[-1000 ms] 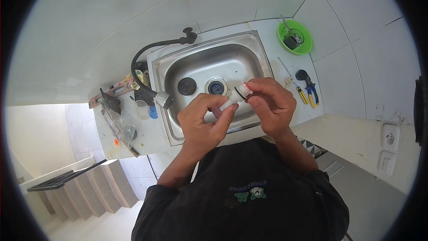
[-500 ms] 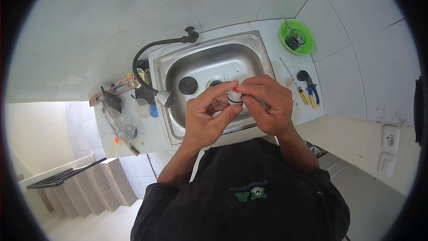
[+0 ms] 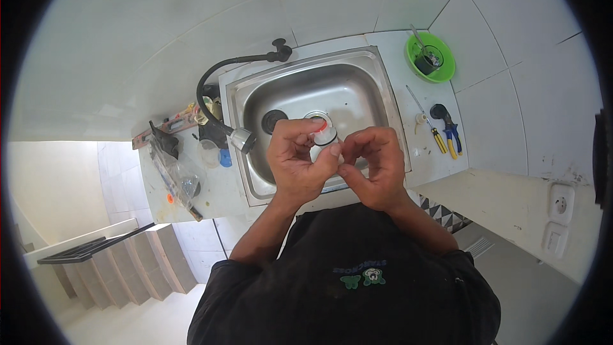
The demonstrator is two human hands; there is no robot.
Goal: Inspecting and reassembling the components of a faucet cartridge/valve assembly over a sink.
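Currently, the fitting, a white plastic piece with a red end and a black ring, is above the sink, over the person's side of the basin. It is suspended in the hands.

Grip, left: the left hand grasps the fitting between thumb and fingers. The index finger lies at the red end; the thumb crosses the white body below the ring.

Grip, right: the right hand is at the fitting's right side, fingers curled, thumb and fingertips drawn close together just beside the lower body. Whether they pinch the fitting or stand just clear of it cannot be told.

Alignment: the long axis appears foreshortened. The red end points away from the person, toward the far wall of the sink; the lower body points back toward the person. The left hand is nearer the red end; the right fingertips are nearer the lower end. This end-to-end relation governs access to the part.

Surroundings: inside the sink, the drain is partly covered from view by the left hand and the fitting. A black disc lies to the drain's left. The tap's spray head hangs over the sink's left rim. Right of the sink lie a screwdriver and pliers; beyond its far right corner stands a green bowl.
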